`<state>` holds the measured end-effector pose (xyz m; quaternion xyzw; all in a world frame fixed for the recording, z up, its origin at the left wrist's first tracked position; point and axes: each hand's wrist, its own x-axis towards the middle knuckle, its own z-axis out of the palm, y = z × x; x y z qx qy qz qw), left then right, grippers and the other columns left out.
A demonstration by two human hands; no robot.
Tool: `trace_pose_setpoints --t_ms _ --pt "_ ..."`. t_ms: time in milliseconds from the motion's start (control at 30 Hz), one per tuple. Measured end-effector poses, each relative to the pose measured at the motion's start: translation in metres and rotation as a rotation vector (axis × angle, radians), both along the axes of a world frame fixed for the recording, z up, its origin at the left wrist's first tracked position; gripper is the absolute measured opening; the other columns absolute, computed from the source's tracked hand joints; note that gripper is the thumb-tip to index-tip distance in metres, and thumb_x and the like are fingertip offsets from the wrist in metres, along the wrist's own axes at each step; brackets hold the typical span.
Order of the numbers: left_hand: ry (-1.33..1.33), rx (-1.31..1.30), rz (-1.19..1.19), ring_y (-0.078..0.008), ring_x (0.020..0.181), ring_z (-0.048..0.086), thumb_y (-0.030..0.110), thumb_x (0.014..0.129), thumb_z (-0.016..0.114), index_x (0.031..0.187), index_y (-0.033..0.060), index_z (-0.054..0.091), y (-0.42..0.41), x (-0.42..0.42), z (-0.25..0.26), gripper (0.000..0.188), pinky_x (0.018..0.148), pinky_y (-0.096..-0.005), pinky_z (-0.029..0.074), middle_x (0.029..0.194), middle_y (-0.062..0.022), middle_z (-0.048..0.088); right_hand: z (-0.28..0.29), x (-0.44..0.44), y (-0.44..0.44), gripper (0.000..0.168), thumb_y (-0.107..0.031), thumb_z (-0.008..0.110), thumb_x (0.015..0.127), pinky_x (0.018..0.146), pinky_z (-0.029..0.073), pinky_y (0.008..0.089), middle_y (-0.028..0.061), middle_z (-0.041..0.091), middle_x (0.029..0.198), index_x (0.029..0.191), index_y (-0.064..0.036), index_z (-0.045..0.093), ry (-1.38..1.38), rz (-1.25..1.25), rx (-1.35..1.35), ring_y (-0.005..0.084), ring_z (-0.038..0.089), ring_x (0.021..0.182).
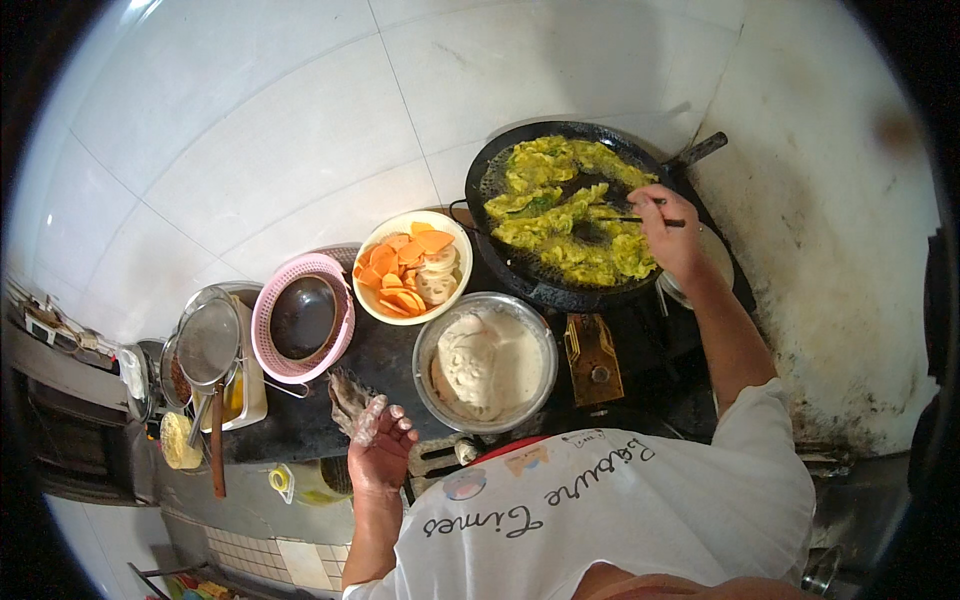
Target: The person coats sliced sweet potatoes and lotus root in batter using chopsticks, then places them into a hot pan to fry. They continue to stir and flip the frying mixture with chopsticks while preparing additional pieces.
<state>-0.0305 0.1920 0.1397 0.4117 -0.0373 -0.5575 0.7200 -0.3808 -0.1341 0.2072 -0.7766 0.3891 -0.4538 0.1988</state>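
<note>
My right hand point(669, 227) grips dark chopsticks point(637, 220) over a large black wok point(517, 287). Yellow-green battered pieces point(555, 202) fry there in bubbling oil, and the chopsticks' tips reach in among them. My left hand point(382, 442) is raised near the counter's front edge, palm up, with loosely curled fingers coated in pale batter and nothing in it. Just behind it lies a crumpled grey rag point(349, 397); whether the fingers touch it I cannot tell. Between my hands stands a steel bowl point(551, 360) of thick, pale batter point(472, 360).
Left of the wok, a cream basket point(360, 304) holds orange slices and lotus root slices. Beyond it are a pink basket point(341, 345) with a dark bowl inside and a wooden-handled strainer point(210, 341). The wok's handle point(697, 152) points toward the stained right wall.
</note>
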Motion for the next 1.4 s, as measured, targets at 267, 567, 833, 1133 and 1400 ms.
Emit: trace_pose_setpoints --t_ms 267,567,833,1133,1400 --pt "0.018 0.021 0.013 -0.0219 0.079 0.058 0.025 0.085 0.059 0.107 0.0078 0.059 -0.003 -0.005 0.003 0.028 0.069 -0.0351 0.050 0.091 -0.0086 0.062 -0.003 -0.005 -0.007 0.026 -0.023 0.049 0.096 0.061 0.052 0.0369 0.0103 0.063 0.089 0.103 -0.001 0.061 -0.221 -0.044 0.251 0.0171 0.059 0.068" --pt "-0.022 0.031 0.002 -0.0205 0.078 0.059 0.024 0.085 0.059 0.107 0.0077 0.059 -0.006 -0.014 0.008 0.027 0.069 -0.0342 0.050 0.089 -0.0081 0.063 0.012 0.012 -0.019 0.033 -0.032 0.047 0.096 0.050 0.048 0.0361 0.0089 0.059 0.089 0.112 -0.004 0.055 -0.369 -0.182 0.604 0.0144 0.058 0.062" --pt "0.000 0.015 0.003 -0.0208 0.079 0.058 0.024 0.085 0.059 0.107 0.0076 0.059 -0.003 -0.016 0.005 0.028 0.070 -0.0347 0.050 0.091 -0.0081 0.062 0.006 0.017 -0.022 0.034 -0.036 0.043 0.097 0.054 0.044 0.0409 0.0083 0.059 0.084 0.105 -0.006 0.057 -0.323 -0.185 0.342 0.0164 0.056 0.063" --pt "-0.003 0.011 -0.015 -0.0210 0.079 0.058 0.025 0.086 0.058 0.107 0.0081 0.059 -0.005 -0.022 0.007 0.026 0.070 -0.0344 0.050 0.091 -0.0079 0.063 0.007 0.001 -0.028 0.025 -0.026 0.050 0.095 0.053 0.041 0.0375 0.0104 0.049 0.063 0.083 -0.005 0.055 -0.112 -0.063 -0.075 0.0206 0.044 0.053" --pt "-0.027 0.013 -0.024 -0.0210 0.080 0.058 0.027 0.086 0.057 0.108 0.0088 0.059 -0.006 -0.023 0.008 0.028 0.070 -0.0353 0.050 0.092 -0.0078 0.063 0.018 -0.001 -0.030 0.020 -0.025 0.055 0.091 0.052 0.039 0.0460 0.0138 0.052 0.071 0.082 -0.007 0.054 0.223 0.021 -0.381 0.0358 0.052 0.061"
